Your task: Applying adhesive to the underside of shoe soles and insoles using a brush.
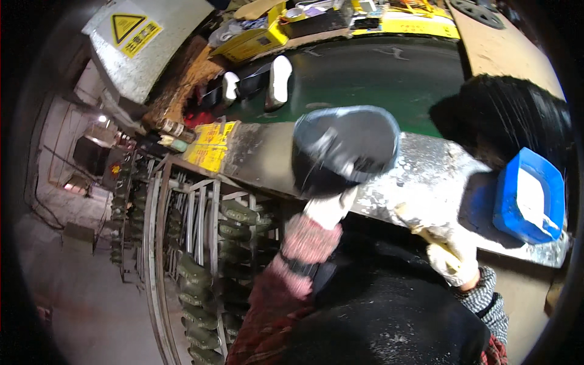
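At the glue-spattered metal workbench (420, 167), with a green floor (365, 73) beyond it and a tall rack (201, 255) of olive-green shoe forms to the person's left. The bench is the largest item, its top crusted white, likely from repeated adhesive work. On its right end sits a blue tub (528, 196) holding white paste, placed within easy reach of the right hand. A dark bushy mass (505, 115) rises behind the tub; cannot tell what it is.

The dark shoe sole (344, 149) is held up over the bench edge, broad face tilted toward the person, seemingly so its surface can be seen and worked. Two white soles (278, 82) stand on the floor farther back, beside yellow boxes (252, 39).

Left hand (328, 207): white work glove, closed around the lower end of the sole, forearm in a red plaid sleeve angled upward from the lower edge. Right hand (450, 255): gloved, stained yellow, curled narrowly around a thin brush-like tool (410, 219) whose tip points toward the sole; wrist low, resting near the bench edge.
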`<action>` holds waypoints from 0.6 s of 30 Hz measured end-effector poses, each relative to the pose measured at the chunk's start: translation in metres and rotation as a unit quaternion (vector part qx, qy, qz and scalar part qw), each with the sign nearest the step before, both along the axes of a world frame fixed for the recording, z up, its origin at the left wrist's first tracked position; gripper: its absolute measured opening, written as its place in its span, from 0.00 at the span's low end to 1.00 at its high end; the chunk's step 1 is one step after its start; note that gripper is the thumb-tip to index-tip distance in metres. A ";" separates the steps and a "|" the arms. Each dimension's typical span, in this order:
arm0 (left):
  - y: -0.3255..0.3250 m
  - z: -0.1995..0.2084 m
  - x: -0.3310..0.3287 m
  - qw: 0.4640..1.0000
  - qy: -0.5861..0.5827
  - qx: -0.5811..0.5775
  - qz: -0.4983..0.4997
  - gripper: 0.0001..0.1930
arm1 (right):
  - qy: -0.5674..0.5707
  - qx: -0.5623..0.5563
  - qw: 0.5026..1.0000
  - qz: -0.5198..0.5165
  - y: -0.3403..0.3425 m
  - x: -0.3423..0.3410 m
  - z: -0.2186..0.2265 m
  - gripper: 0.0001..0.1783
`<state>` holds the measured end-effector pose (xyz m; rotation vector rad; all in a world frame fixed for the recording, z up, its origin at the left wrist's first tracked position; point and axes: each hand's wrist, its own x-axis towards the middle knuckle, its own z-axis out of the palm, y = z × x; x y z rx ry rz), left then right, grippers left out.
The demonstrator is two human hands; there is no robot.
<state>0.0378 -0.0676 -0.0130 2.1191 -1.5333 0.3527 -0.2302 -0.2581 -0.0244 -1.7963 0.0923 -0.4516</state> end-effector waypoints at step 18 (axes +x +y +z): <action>0.326 0.048 -0.052 0.649 0.009 -0.391 0.652 0.21 | 0.010 0.020 0.999 0.027 0.042 0.039 -0.001 0.09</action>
